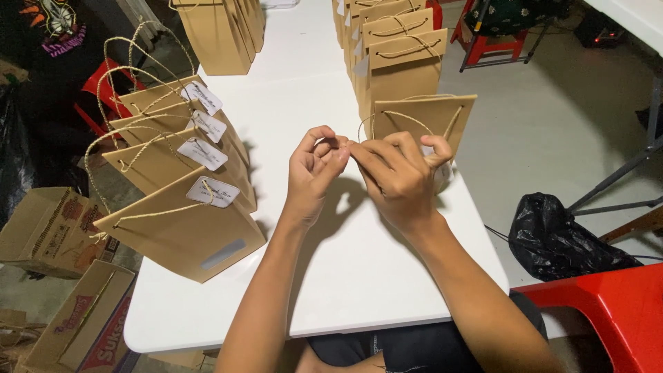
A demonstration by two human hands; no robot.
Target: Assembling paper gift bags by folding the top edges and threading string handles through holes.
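My left hand (314,173) and my right hand (400,176) meet above the white table (304,103), fingertips pinched together on the thin twine handle (397,116) of a brown paper gift bag (442,114) that stands just behind them. A white tag, partly hidden under my right hand, shows at the bag's front. The bag is the nearest in a row of similar bags (404,59) running away along the table's right side.
Several tagged brown bags (176,207) lean in a row on the table's left edge; more stand at the far end (221,31). Cardboard boxes (48,231) lie on the floor left. A black plastic bag (559,238) and red stools (608,304) are right.
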